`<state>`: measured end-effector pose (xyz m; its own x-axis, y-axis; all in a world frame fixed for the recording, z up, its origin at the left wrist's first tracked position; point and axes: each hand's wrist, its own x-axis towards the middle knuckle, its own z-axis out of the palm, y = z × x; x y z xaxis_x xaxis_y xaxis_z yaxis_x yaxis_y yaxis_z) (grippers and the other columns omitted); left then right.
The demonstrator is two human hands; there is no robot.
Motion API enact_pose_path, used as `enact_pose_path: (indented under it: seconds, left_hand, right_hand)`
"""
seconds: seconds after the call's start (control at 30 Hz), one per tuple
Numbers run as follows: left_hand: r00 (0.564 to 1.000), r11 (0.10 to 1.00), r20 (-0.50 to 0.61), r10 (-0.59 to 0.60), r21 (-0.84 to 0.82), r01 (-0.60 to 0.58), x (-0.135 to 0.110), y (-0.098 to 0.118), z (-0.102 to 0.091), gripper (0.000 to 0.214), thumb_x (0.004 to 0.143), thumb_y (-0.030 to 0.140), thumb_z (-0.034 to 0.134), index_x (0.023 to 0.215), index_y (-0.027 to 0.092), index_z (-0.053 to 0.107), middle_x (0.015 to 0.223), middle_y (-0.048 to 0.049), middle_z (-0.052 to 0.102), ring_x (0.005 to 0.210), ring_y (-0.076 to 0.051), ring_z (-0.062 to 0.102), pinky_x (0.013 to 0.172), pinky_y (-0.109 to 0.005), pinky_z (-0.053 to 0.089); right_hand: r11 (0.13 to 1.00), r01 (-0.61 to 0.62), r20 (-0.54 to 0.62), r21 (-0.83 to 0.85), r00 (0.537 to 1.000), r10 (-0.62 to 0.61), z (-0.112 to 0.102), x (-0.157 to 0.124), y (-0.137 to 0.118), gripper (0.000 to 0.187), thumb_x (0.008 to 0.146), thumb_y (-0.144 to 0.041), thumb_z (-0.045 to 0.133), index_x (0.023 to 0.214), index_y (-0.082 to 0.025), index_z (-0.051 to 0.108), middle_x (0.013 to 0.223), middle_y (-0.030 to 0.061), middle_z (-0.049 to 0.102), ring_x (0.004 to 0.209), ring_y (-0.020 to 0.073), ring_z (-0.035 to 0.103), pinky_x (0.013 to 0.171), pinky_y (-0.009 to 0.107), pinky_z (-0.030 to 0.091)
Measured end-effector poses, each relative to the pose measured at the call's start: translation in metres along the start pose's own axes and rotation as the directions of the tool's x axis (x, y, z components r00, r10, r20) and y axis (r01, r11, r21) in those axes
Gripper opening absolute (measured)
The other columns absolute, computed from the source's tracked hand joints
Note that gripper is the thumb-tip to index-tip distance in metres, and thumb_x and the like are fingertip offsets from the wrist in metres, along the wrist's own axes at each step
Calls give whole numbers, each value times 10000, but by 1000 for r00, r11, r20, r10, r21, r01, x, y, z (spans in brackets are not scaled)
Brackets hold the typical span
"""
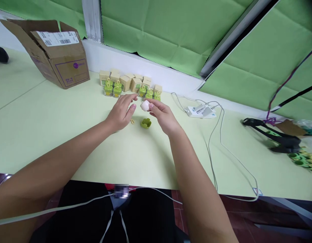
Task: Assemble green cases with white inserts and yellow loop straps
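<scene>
My right hand (pixel 163 116) pinches a small white cube-shaped piece (pixel 145 105) between thumb and fingertips, just above the pale green table (pixel 57 135). My left hand (pixel 122 111) hovers beside it with fingers loosely spread, holding nothing, its fingertips close to the white piece. A green flower-shaped cap (pixel 146 123) lies on the table under and between both hands. A tiny yellow loop (pixel 132 121) lies next to my left hand.
Several small beige boxes (pixel 125 82) and green-lidded jars (pixel 112 89) stand in a row at the back. An open cardboard box (pixel 54 50) is at the back left. A power strip (pixel 200 111) with cables, and a black tool (pixel 275 135), lie to the right.
</scene>
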<state>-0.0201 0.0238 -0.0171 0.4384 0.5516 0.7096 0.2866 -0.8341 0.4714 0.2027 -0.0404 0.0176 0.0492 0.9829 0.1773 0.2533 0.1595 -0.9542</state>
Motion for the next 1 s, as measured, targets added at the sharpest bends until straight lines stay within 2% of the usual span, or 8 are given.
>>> enact_pose_path:
  seconds: [0.17,0.4,0.57,0.67,0.73,0.8,0.87,1.0]
  left_hand:
    - [995,989,77,57,-138,-46,-6,12,8,674,1167,621,362,1614,160,567,1631,-203,632,1533,-321,576,1284,-510,477]
    - [988,975,81,131,-190,-114,-11,11,14,743,1126,614,516,1713,160,472,1619,-210,655,1470,-338,655,1223,-514,546]
    - [989,965,74,125,-242,-104,-12,15,13,801,1081,668,582,1700,168,493,1639,-200,644,1507,-345,636,1249,-509,534]
    - [996,913,88,-8,-406,43,-9,24,13,793,1076,715,555,1670,191,526,1684,-192,608,1567,-351,591,1299,-512,497]
    - [977,789,102,-186,-577,210,-5,32,14,761,1105,722,453,1657,202,517,1708,-181,586,1601,-338,566,1321,-511,481]
    - [916,603,153,-370,-711,362,0,38,15,739,1133,700,290,1643,208,499,1729,-165,567,1617,-316,559,1335,-520,478]
    - [863,489,219,-455,-749,447,5,42,15,770,1137,683,159,1628,197,500,1739,-158,558,1643,-302,535,1345,-517,478]
    - [833,497,224,-505,-714,493,8,43,12,982,1062,859,84,1534,188,625,1665,-158,635,1629,-351,545,1271,-532,554]
  right_hand:
    - [992,18,18,125,1000,-20,12,-26,-6,585,900,-730,810,1363,-373,814,1474,12,781,1259,250,724,1119,464,596]
    - [953,36,44,302,998,-52,17,-31,0,504,865,-605,918,1313,-391,832,1401,-2,811,1292,243,741,1074,424,642]
    - [944,28,38,330,998,-43,19,-34,-2,529,859,-596,930,1318,-360,810,1194,10,848,1014,192,776,1051,431,649]
    - [959,29,22,282,999,-37,23,-35,-4,589,842,-637,925,1330,-342,776,1216,37,847,1079,227,783,1092,471,636]
    - [965,51,2,258,999,-54,30,-36,-6,584,823,-641,937,1291,-338,762,1271,49,840,1170,249,775,1116,481,629]
    - [966,92,-22,241,996,-89,41,-39,-6,558,805,-642,949,1225,-329,756,1276,56,833,1184,257,771,1112,483,637]
    - [966,147,-51,211,989,-139,56,-42,-5,523,798,-640,952,1159,-315,757,1247,60,823,1157,257,773,1107,479,647]
    - [964,240,-94,116,969,-230,78,-49,2,426,850,-576,932,1159,-318,795,1207,52,807,1111,239,772,1135,466,648]
